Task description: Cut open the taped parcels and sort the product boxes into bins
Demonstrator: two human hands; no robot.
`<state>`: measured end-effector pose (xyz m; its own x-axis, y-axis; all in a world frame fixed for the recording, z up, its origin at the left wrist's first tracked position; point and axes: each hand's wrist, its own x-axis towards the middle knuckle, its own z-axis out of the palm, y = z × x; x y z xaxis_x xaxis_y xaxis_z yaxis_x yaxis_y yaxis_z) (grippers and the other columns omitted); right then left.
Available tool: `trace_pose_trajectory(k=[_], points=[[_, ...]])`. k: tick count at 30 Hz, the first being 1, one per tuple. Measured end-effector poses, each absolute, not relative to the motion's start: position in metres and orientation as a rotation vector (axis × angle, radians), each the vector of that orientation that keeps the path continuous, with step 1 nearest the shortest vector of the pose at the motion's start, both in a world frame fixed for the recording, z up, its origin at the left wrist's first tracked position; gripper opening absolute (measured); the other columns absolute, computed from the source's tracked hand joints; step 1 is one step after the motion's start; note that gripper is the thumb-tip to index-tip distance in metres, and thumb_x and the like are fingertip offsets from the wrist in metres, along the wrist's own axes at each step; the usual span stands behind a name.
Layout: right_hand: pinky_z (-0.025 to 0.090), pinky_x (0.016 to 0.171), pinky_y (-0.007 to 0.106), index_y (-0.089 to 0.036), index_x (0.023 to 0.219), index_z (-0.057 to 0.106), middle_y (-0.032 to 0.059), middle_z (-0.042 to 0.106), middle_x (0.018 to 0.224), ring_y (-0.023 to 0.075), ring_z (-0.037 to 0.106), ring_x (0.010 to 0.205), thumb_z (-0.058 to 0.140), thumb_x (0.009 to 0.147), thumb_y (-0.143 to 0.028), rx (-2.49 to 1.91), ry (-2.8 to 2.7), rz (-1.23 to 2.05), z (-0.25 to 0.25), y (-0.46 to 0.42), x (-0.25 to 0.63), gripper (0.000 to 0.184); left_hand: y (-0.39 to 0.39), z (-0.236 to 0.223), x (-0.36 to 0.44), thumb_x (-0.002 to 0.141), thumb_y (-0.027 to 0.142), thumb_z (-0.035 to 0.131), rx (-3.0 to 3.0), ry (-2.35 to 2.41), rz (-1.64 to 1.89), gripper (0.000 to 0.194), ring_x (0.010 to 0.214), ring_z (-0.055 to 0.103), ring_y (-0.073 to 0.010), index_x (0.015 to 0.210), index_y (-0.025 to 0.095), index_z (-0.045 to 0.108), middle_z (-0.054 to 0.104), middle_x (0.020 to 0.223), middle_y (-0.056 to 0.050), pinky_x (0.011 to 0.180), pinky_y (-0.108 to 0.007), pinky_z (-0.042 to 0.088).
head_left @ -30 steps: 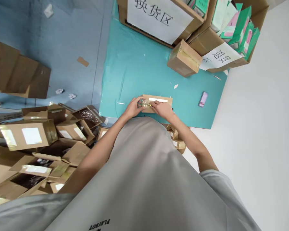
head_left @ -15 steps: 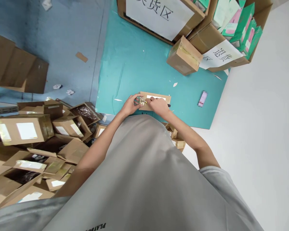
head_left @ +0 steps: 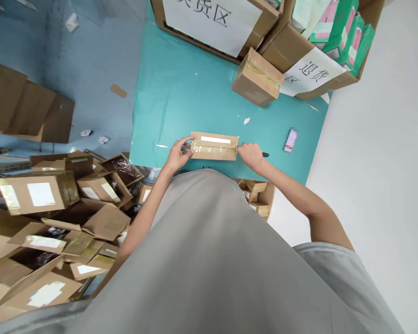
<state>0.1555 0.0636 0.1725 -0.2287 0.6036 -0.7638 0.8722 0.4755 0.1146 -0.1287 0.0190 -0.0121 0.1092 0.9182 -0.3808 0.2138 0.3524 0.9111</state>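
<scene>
A small taped cardboard box [head_left: 214, 139] lies on the teal table close to my body, with a white label strip and clear tape along its top. My left hand [head_left: 179, 154] grips its left end, thumb and fingers on the edge. At the right end, my right hand [head_left: 251, 155] is closed around a utility knife [head_left: 265, 154]. Only the knife's dark rear end shows beyond the fist; the blade is hidden or too small to make out at the box's right edge.
A closed cardboard box [head_left: 257, 79] stands farther back, beside large labelled cartons [head_left: 216, 23], one holding green boxes [head_left: 341, 37]. A blurred-out pinkish object [head_left: 290, 140] lies on the right of the teal table [head_left: 181, 93]. Opened boxes [head_left: 43, 190] pile up at lower left.
My right hand has moved with the knife from the box's left part to its right end, uncovering the taped top. My left hand still grips the left end.
</scene>
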Motion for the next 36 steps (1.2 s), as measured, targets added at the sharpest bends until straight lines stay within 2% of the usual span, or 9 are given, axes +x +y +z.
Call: trace_pose_trajectory(k=[4,8,12,15,21,25,30,33,36], points=[[0.049,0.084,0.035,-0.013,0.14,0.075,0.0244,0.079,0.131,0.0317,0.081,0.114,0.043,0.112,-0.007,1.336,1.906,-0.372,0.179,0.053,0.201,0.043,0.017,-0.008,-0.124,0.084,0.026,0.076,1.104,1.431,0.733,0.061,0.086,0.066,-0.0179,0.145,0.025,0.075,0.067,0.12,-0.009,0.078,-0.031,0.06],[0.05,0.086,0.034,-0.02,0.141,0.076,0.0185,0.08,0.134,0.0319,0.079,0.114,0.049,0.118,-0.028,1.519,2.057,-0.569,0.165,0.042,0.237,0.037,0.017,-0.005,-0.132,0.081,0.026,0.076,1.068,1.482,0.781,0.06,0.093,0.069,-0.0198,0.141,0.025,0.076,0.072,0.117,-0.007,0.085,-0.031,0.062],[0.051,0.08,0.029,-0.019,0.109,0.08,0.0089,0.084,0.098,0.0265,0.08,0.094,0.055,0.115,-0.046,2.121,2.043,-1.065,0.12,0.024,0.256,0.037,0.016,-0.005,-0.152,0.078,0.026,0.077,0.974,1.601,0.823,0.059,0.108,0.071,-0.0235,0.138,0.025,0.076,0.076,0.117,-0.008,0.091,-0.031,0.063],[0.052,0.07,0.027,-0.02,0.088,0.071,0.0001,0.069,0.066,0.0207,0.073,0.069,0.065,0.106,-0.062,2.501,1.669,-1.605,0.078,0.012,0.237,0.046,0.015,-0.006,-0.168,0.078,0.033,0.08,0.917,1.634,0.809,0.062,0.104,0.072,-0.0232,0.139,0.024,0.074,0.078,0.121,-0.01,0.084,-0.031,0.063],[0.053,0.061,0.026,-0.02,0.092,0.073,-0.0042,0.066,0.065,0.0147,0.065,0.059,0.09,0.081,-0.067,2.684,1.153,-2.263,0.047,0.006,0.172,0.051,0.021,-0.012,-0.184,0.076,0.031,0.079,0.948,1.706,0.785,0.061,0.093,0.071,-0.0199,0.136,0.021,0.076,0.078,0.128,-0.011,0.085,-0.032,0.063],[0.055,0.062,0.027,-0.018,0.095,0.077,-0.0039,0.066,0.064,0.0149,0.065,0.059,0.089,0.081,-0.063,2.797,1.287,-2.148,0.071,0.008,0.18,0.048,0.027,-0.024,-0.164,0.079,0.02,0.074,0.983,1.726,0.75,0.07,0.096,0.072,-0.0215,0.149,0.018,0.071,0.077,0.133,-0.015,0.092,-0.037,0.065],[0.056,0.064,0.028,-0.017,0.103,0.08,-0.0026,0.068,0.065,0.0181,0.069,0.063,0.084,0.086,-0.06,2.863,1.583,-1.714,0.104,0.019,0.21,0.046,0.031,-0.04,-0.1,0.078,0.014,0.075,1.007,1.463,0.615,0.108,0.089,0.072,-0.0186,0.179,0.022,0.039,0.078,0.136,-0.015,0.101,-0.043,0.064],[0.053,0.065,0.028,-0.018,0.101,0.078,-0.0011,0.069,0.071,0.0194,0.071,0.065,0.078,0.092,-0.059,2.797,1.661,-1.52,0.112,0.024,0.207,0.042,0.033,-0.035,-0.08,0.08,0.017,0.077,1.069,1.347,0.559,0.1,0.104,0.075,-0.0237,0.176,0.023,0.047,0.075,0.144,-0.017,0.11,-0.049,0.062],[0.055,0.074,0.031,-0.019,0.105,0.076,0.005,0.075,0.087,0.0244,0.076,0.079,0.067,0.102,-0.06,2.721,1.744,-1.29,0.12,0.021,0.194,0.042,0.04,-0.012,-0.088,0.09,0.025,0.076,1.147,1.383,0.624,0.073,0.129,0.073,-0.0321,0.162,0.02,0.065,0.068,0.157,-0.02,0.115,-0.051,0.06]])
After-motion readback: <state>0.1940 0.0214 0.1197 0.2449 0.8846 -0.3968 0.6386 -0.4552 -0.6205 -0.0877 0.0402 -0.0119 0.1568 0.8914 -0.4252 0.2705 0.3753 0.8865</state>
